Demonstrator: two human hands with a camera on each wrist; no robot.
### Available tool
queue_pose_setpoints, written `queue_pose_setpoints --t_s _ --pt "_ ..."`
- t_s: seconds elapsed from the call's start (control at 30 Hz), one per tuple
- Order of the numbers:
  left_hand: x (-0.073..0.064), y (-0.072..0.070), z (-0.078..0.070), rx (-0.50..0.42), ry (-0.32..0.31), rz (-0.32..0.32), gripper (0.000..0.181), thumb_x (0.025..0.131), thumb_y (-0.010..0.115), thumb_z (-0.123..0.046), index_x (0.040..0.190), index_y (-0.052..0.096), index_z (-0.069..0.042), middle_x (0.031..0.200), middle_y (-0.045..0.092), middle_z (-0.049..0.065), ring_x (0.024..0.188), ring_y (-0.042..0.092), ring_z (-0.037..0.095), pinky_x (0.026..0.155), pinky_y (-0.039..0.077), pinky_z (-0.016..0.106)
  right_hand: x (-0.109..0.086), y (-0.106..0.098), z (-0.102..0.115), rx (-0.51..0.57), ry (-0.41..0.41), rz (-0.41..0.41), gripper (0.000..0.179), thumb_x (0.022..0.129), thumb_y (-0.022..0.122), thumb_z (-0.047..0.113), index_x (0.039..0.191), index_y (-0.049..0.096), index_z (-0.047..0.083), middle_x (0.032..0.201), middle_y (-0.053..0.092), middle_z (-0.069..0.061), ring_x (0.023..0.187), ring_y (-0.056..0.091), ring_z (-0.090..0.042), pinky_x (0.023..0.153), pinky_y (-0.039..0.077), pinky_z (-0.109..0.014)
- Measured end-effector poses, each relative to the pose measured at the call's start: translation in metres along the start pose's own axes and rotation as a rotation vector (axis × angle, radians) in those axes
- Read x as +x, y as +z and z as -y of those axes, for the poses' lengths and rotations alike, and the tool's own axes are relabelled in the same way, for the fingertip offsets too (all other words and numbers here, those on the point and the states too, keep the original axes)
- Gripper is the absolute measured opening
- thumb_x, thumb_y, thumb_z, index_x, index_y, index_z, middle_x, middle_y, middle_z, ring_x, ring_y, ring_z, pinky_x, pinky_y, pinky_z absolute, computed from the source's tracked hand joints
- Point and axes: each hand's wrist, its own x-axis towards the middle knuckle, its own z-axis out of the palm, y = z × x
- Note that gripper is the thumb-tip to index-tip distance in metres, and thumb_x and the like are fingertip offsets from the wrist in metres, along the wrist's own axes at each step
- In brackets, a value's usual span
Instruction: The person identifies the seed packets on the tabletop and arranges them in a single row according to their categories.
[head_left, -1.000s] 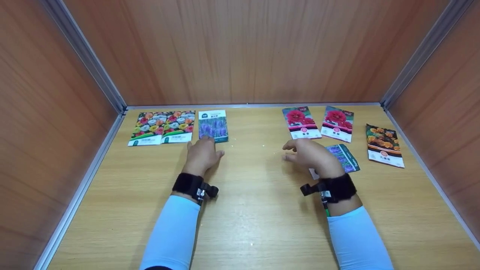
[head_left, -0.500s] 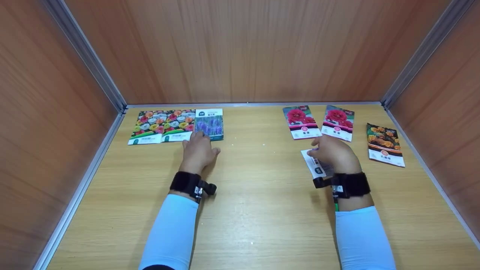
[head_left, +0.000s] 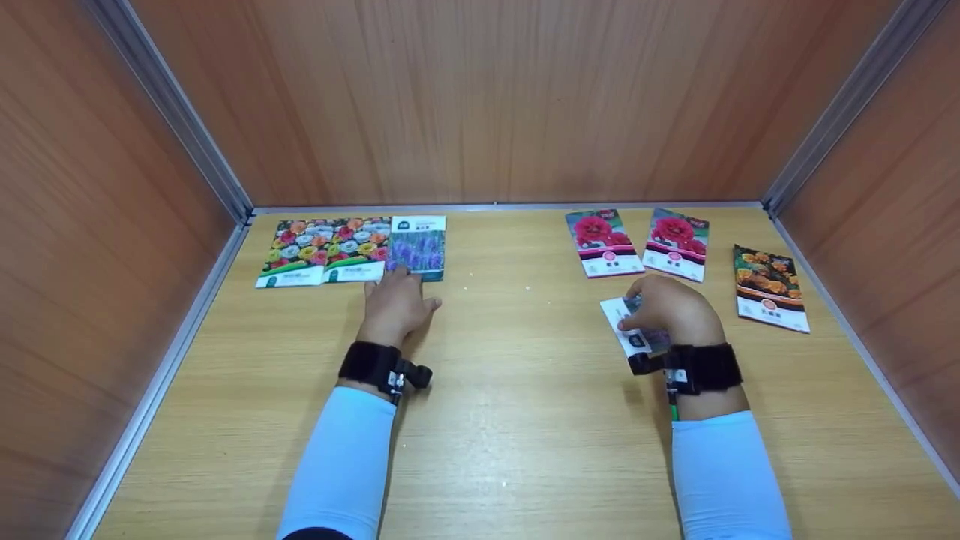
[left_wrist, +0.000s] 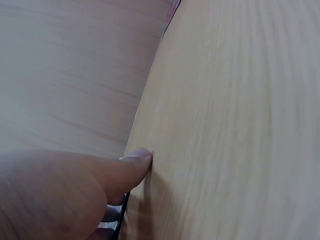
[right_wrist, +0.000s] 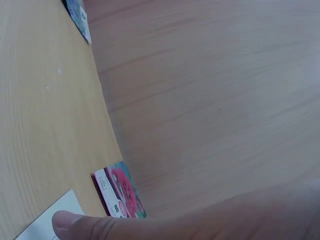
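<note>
White is edging the skewed packet on the table; the right hand is gripping it. Straight-fingered, the left hand is resting on the purple-flower packet, seemingly steadying it against its multicoloured neighbour.

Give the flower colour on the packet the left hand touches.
Purple on that packet, clearest in the head view.

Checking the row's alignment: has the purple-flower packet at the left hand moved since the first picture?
Yes: the purple-flower packet has shifted left, up against the unmoved mixed-flower packet.
</note>
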Motion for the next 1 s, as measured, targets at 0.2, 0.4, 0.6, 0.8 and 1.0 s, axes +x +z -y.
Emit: queue_pose_setpoints --t_s 0.2,0.4,0.6,0.8,1.0 --pt "0.0 -0.001 0.002 0.0 -0.005 -0.006 0.071 0.111 0.071 -0.05 0.159 0.061 0.002 0.178 0.042 0.027 0.166 0.04 0.05 0.135 0.025 0.071 0.0 0.001 0.005 0.004 -0.016 0.024 0.065 0.101 0.088 0.041 0.154 0.068 0.009 0.152 0.069 -0.021 0.122 0.066 -0.037 0.103 0.058 -0.058" --pt "-0.001 -0.005 0.002 0.034 0.007 -0.018 0.072 0.112 0.07 -0.049 0.161 0.059 0.002 0.178 0.043 0.028 0.166 0.04 0.049 0.134 0.028 0.071 0.004 0.007 0.022 0.021 -0.079 0.053 0.061 0.102 0.087 0.04 0.151 0.071 0.008 0.146 0.073 -0.019 0.121 0.067 -0.034 0.109 0.057 -0.058" --pt "-0.001 -0.005 0.001 0.019 0.003 -0.007 0.073 0.112 0.07 -0.049 0.164 0.056 0.0 0.178 0.042 0.027 0.167 0.039 0.049 0.134 0.027 0.071 0.005 0.021 0.044 0.012 -0.122 0.081 0.054 0.102 0.088 0.038 0.148 0.075 0.012 0.142 0.077 -0.014 0.116 0.07 -0.03 0.106 0.06 -0.051" --pt "-0.002 -0.007 -0.009 -0.045 0.012 0.007 0.075 0.11 0.074 -0.045 0.167 0.053 -0.001 0.183 0.035 0.027 0.172 0.03 0.048 0.138 0.021 0.071 0.004 0.042 0.069 -0.03 -0.255 0.067 0.046 0.1 0.091 0.034 0.143 0.081 0.02 0.138 0.078 -0.008 0.115 0.067 -0.029 0.108 0.061 -0.051" --pt "-0.01 -0.008 -0.036 -0.105 0.086 0.072 0.077 0.107 0.08 -0.044 0.167 0.054 -0.003 0.186 0.03 0.023 0.175 0.024 0.046 0.142 0.022 0.065 0.008 0.054 0.088 0.019 -0.335 0.166 0.037 0.099 0.092 0.031 0.135 0.085 0.03 0.132 0.081 0.0 0.104 0.067 -0.026 0.092 0.059 -0.043"
